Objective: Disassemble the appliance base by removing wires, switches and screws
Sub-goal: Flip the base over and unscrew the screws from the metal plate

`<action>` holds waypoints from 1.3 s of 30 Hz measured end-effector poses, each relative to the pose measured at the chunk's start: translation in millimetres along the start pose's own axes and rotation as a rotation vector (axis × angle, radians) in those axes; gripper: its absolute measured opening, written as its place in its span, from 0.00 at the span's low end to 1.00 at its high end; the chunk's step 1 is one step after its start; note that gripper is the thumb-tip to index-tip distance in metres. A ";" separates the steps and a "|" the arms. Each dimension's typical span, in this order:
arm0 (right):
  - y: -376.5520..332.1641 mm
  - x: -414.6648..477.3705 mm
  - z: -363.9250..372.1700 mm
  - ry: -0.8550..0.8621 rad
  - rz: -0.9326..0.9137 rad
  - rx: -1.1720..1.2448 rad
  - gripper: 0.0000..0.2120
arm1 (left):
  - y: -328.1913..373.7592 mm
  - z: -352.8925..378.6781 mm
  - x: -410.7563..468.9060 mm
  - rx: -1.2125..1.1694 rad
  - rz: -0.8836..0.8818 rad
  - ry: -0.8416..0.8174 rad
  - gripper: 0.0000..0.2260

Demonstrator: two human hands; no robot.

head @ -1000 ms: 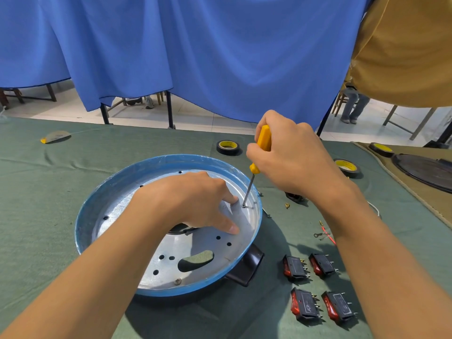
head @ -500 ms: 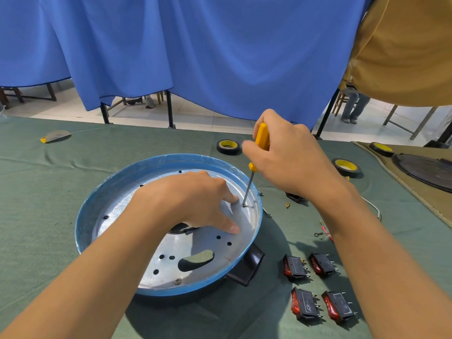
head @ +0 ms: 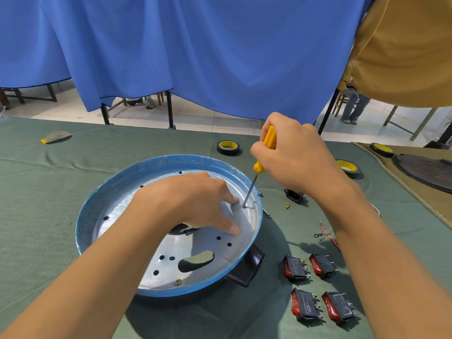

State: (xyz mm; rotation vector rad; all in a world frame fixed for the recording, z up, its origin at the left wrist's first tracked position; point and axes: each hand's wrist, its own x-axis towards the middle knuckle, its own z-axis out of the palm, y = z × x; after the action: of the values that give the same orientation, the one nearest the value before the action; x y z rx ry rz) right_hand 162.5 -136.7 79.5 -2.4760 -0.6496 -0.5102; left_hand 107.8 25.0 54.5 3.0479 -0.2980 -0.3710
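On the far left of the green table cloth a small flat piece with a yellow tip lay alone. A wide stretch of open cloth separated it from the appliance base. The round blue base sat near the middle of the table, with room all round its rim. Its far edge lay well short of the table's far edge, where a blue curtain hung.

The left hand reached in from the near left and lay palm down on the metal plate inside the base. Its fingers were spread and pressing flat, gripping nothing. One fingertip lay just beside a screw by the right inner wall.

A black handle jutted from the base's near right side. A tape roll stood just beyond the far rim.

The right hand hovered above the right rim, its fingers curled tight round the yellow handle of a screwdriver. The shaft slanted down and left, with its tip on the screw.

Right of the base lay a black socket, a red wire and four switches in two rows, each apart from the others. The right forearm passed beside them. A second tape roll sat farther right, near a dark round lid.
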 end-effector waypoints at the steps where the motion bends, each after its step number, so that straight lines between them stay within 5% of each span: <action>1: 0.3 0.0 -0.1 -0.009 0.005 0.010 0.09 | 0.1 -0.1 0.2 0.001 -0.001 -0.001 0.29; 5: -4.5 -1.5 3.2 0.042 0.000 -0.024 0.20 | 0.4 -0.1 0.8 0.003 -0.005 -0.001 0.29; 10: -0.6 -0.5 -1.9 -0.065 0.013 0.032 0.08 | -1.0 1.1 0.6 -0.018 -0.008 0.004 0.29; 15: -5.1 -1.3 -0.2 -0.007 -0.012 -0.033 0.18 | -0.9 1.0 0.2 -0.015 0.005 0.008 0.28; 21: -2.6 -1.0 -5.3 -0.106 0.011 0.058 0.09 | -0.1 0.9 0.5 -0.017 -0.005 0.014 0.28; 24: -6.0 -1.2 -1.9 -0.003 0.000 -0.019 0.19 | 0.1 0.6 0.3 -0.010 -0.008 0.007 0.28; 28: -2.9 0.3 -5.7 -0.046 0.028 0.030 0.09 | -0.9 0.8 0.5 -0.019 -0.010 0.008 0.29; 33: -5.6 -1.4 -3.6 -0.009 0.049 -0.033 0.17 | -1.6 1.0 0.4 -0.015 -0.015 0.011 0.29; 39: -4.3 -1.2 -5.9 -0.071 0.062 0.046 0.10 | -1.8 1.8 1.2 -0.012 -0.005 0.022 0.28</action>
State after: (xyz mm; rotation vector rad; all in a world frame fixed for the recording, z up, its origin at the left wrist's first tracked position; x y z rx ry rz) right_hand 158.0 -137.3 85.2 -2.4714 -0.6031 -0.3815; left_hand 108.8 26.5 52.3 3.0389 -0.2865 -0.3384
